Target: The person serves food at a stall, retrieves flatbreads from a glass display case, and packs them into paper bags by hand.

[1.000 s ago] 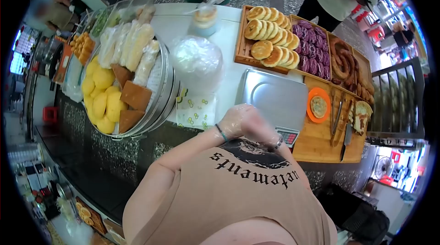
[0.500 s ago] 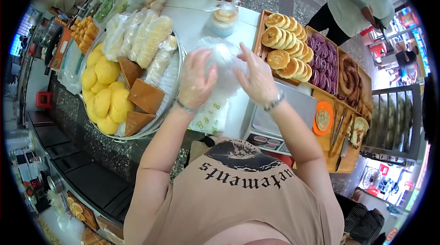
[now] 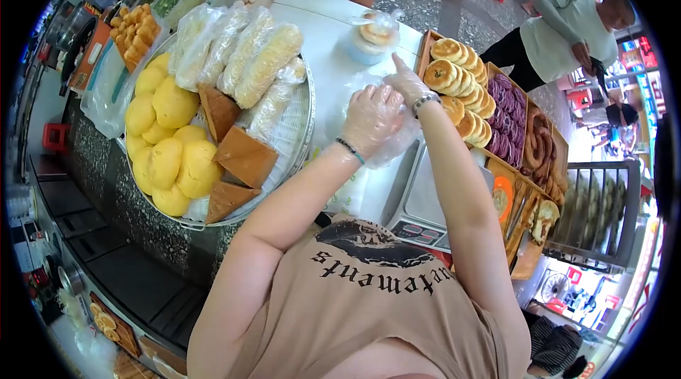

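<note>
Near the middle, my left hand (image 3: 370, 122) and my right hand (image 3: 407, 85) meet above the white table (image 3: 319, 10). Clear plastic film covers my left hand, whose fingers are curled at a crumpled clear plastic bag (image 3: 389, 153). My right hand touches the left one; one finger stretches forward, while its other fingers are mostly hidden. Beyond the hands stands a bagged tub (image 3: 365, 51) with round flatbread at its top. A steel scale (image 3: 430, 193) sits below my right forearm. White paper with a green pattern (image 3: 346, 198) lies under my left forearm.
At left, a round basket (image 3: 306, 124) carries yellow buns (image 3: 167, 106), brown cake wedges (image 3: 247, 154) and wrapped rolls (image 3: 268, 60). Trays at right hold golden flatbreads (image 3: 443, 74), purple pastries (image 3: 502, 109) and brown coils (image 3: 540, 139). A person (image 3: 564, 31) stands beyond them.
My hands, spread apart above the plastic bag before, are now together, the left fingers curled. The camera view has shifted, and the person at right has turned somewhat.
</note>
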Motion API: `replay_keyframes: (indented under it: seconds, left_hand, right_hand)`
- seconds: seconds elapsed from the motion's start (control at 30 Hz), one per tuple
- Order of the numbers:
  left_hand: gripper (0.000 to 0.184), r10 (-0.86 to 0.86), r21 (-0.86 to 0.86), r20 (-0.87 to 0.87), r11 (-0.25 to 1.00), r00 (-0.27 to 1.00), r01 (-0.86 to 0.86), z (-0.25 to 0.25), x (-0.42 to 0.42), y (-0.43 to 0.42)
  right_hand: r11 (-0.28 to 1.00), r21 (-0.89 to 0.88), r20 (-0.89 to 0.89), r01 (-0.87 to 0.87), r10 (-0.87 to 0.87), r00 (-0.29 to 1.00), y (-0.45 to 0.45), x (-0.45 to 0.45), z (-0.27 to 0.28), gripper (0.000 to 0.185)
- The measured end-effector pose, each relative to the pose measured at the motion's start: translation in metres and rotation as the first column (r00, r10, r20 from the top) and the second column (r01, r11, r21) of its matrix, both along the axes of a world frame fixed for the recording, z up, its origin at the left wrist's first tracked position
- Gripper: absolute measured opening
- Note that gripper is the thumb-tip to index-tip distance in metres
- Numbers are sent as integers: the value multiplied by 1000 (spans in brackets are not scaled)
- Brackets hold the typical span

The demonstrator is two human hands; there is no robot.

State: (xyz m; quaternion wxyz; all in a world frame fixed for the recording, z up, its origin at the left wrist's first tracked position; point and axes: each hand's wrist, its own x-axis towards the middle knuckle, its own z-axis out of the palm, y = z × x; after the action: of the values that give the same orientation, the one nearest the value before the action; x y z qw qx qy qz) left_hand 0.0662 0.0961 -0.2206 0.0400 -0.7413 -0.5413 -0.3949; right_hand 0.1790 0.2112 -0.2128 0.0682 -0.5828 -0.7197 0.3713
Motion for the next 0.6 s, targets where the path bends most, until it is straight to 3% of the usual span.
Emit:
replay_keyframes:
  seconds: [0.03,0.1,0.17,0.23,0.3,0.37,0.47,0.53,0.6]
  left_hand:
    - [26,-37,2,45,999,998,37,-1,-1,1]
    - [27,-86,8,94,996,992,86,-4,-3,4]
    - [31,-223,-5,150,974,963,226,-9,-8,6]
    - [34,-261,-69,191,958,946,279,-10,-11,7]
    - [36,-299,-118,211,937,931,327,-14,-10,10]
    - [38,-388,-101,187,906,902,411,-28,-11,19]
    - [34,-384,-19,175,919,907,393,-10,-16,9]
    - [34,-275,-238,322,902,906,359,3,-15,0]
    - [34,-254,-252,317,906,914,339,5,-12,-2]
  right_hand:
    - [993,85,43,78,-82,996,-3,-2,5,78]
    - [978,81,-28,190,-189,982,-4,-1,18,73]
    - [973,-212,-67,95,-112,991,-18,-5,59,63]
    - [981,22,73,-192,190,979,-29,0,50,46]
    - [899,434,-169,54,22,985,-50,-8,38,38]
    - [847,512,-83,-143,214,973,-72,-15,38,34]
    - [829,559,-204,-18,159,966,-89,-21,40,24]
    - [840,542,-235,29,119,965,-93,-21,43,22]
    - [827,562,-242,31,128,962,-93,-19,38,21]
